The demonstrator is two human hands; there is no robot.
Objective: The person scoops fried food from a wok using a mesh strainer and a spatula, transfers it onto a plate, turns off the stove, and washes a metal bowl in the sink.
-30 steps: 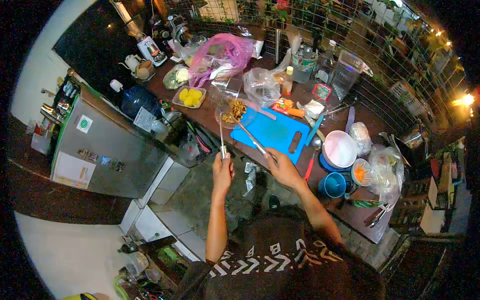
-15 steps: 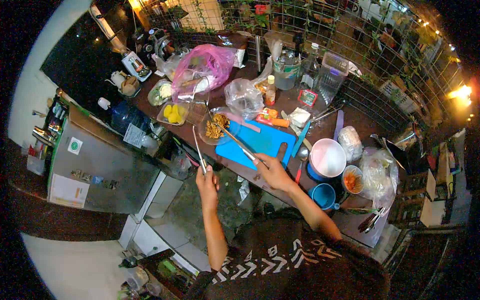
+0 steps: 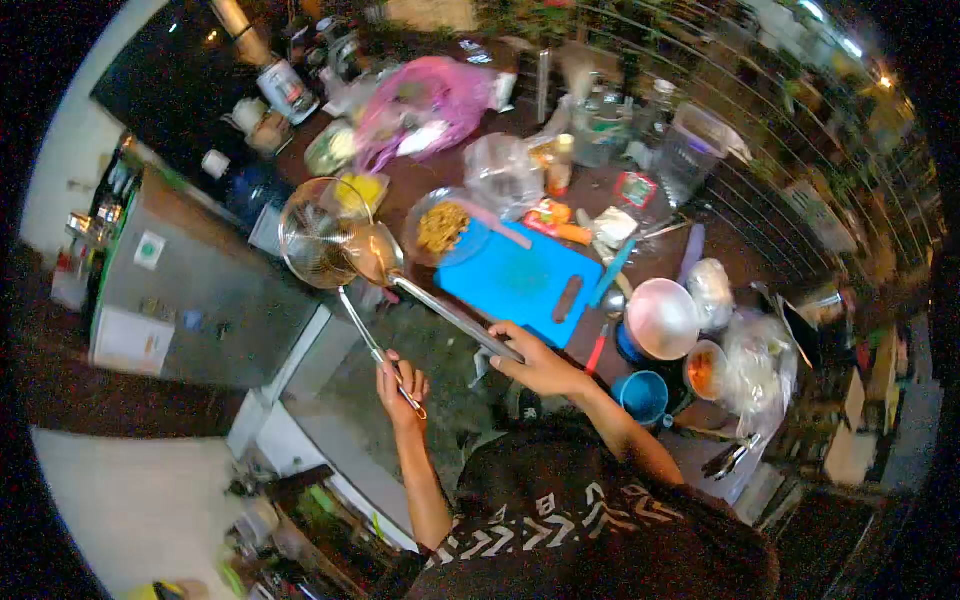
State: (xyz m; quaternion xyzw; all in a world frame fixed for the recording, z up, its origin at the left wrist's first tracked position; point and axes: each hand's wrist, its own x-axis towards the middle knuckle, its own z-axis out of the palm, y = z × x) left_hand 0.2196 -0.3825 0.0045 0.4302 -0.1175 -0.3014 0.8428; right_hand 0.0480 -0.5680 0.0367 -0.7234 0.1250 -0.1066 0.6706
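Strainer and ladle meet at the table's left end

The left hand (image 3: pixel 402 387) has its fingers closed round the thin handle of a wire strainer (image 3: pixel 318 245); the right hand (image 3: pixel 538 362) clasps the long handle of a metal ladle (image 3: pixel 440 308). The strainer's basket appears to hang by the left end of the table (image 3: pixel 592 185), and the ladle's bowl overlaps the basket's right rim in view; whether they touch, I cannot tell.

Both tools look stiff and fairly light, though their heads probably pull downward at the end of those long handles. A firm hold well back on each handle seems best; the mesh would likely bend before the ladle does, and any oil would make the metal slippery.

A clear bowl (image 3: pixel 472 247) holds brown, crisp-looking pieces (image 3: pixel 442 228) that probably crumble easily, and it overlaps the corner of a blue cutting board (image 3: pixel 520 285). Yellow pieces (image 3: pixel 366 189) show partly behind the strainer. To the right, a cup (image 3: pixel 717 353) contains orange bits (image 3: pixel 705 372). Blur hides what is in the pale bowl (image 3: pixel 642 302) and the blue mug (image 3: pixel 642 414).
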